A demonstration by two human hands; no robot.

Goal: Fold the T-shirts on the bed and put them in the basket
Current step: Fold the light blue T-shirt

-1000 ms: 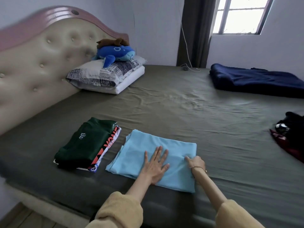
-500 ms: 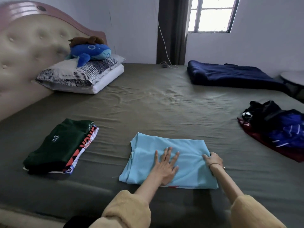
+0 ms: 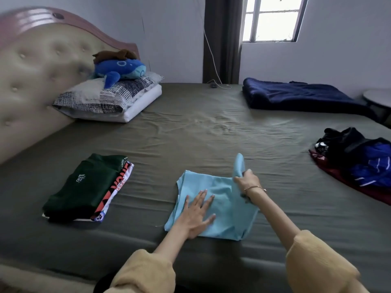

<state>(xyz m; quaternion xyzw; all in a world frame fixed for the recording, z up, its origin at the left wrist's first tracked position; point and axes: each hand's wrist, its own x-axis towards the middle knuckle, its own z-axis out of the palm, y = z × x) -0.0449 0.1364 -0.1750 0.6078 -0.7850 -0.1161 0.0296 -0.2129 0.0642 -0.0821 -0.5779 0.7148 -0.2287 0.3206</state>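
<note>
Covering bed (image 3: 201, 132): olive sheet; tufted headboard (image 3: 36, 81), window (image 3: 273, 17) behind.

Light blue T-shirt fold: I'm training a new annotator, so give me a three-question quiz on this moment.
1. True or false: the left hand lies flat on the blue T-shirt.
2. What does the right hand do? A) rests on the bed B) grips the T-shirt's right edge, lifted C) holds the plush
3. Fill in: the folded stack has a dark ____ shirt on top.

Key: 1 true; 2 B; 3 green
</note>
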